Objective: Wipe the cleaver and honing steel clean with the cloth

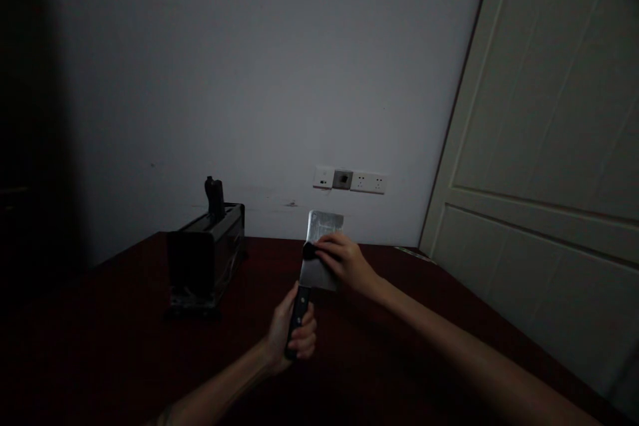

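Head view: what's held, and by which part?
Left hand: the cleaver, by its black handle. Right hand: a small dark object, pinched at one side; too dark to identify.

A holder (210, 254) stands on the table (124, 319), left of the cleaver (315, 274).

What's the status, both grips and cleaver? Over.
Left grip: round cleaver handle. Right grip: pinching small dark object at blade. Blade partly covered. Knife block left, out of the way.
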`<act>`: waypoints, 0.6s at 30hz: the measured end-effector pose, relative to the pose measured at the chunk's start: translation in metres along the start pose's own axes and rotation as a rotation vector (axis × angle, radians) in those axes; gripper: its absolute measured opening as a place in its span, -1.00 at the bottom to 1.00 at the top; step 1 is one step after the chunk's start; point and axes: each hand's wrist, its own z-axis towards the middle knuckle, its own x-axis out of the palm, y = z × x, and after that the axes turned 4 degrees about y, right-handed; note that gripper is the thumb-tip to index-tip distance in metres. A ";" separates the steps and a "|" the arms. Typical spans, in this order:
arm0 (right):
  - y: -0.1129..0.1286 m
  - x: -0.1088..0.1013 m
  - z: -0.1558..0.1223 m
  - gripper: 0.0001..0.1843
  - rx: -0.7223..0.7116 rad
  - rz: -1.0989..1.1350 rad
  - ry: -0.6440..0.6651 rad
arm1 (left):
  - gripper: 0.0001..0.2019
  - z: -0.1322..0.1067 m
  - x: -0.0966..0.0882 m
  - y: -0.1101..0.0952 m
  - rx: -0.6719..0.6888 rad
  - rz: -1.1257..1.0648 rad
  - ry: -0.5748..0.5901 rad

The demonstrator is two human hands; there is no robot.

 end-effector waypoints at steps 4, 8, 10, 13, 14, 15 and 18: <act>-0.032 -0.020 0.027 -0.80 0.106 -0.123 -0.171 | -0.39 0.000 0.003 0.004 -0.056 -0.012 0.003; -0.006 -0.002 0.006 -0.76 0.037 -0.045 -0.084 | -0.40 0.001 0.000 0.004 -0.046 -0.004 -0.017; 0.015 0.010 -0.010 -0.72 -0.016 0.018 0.036 | -0.41 0.001 -0.002 0.003 -0.025 0.001 -0.019; 0.025 0.013 -0.013 -0.71 -0.056 0.034 0.077 | -0.42 0.000 -0.002 0.001 -0.014 0.009 -0.008; 0.020 0.008 -0.007 -0.72 -0.049 0.017 0.036 | -0.42 0.000 -0.001 0.001 -0.020 0.011 -0.001; 0.013 0.002 0.002 -0.74 -0.033 -0.007 -0.017 | -0.41 0.000 0.000 0.002 -0.027 0.014 0.006; -0.016 -0.017 0.031 -0.77 0.046 -0.095 -0.186 | -0.41 0.000 0.003 0.004 -0.051 0.026 0.016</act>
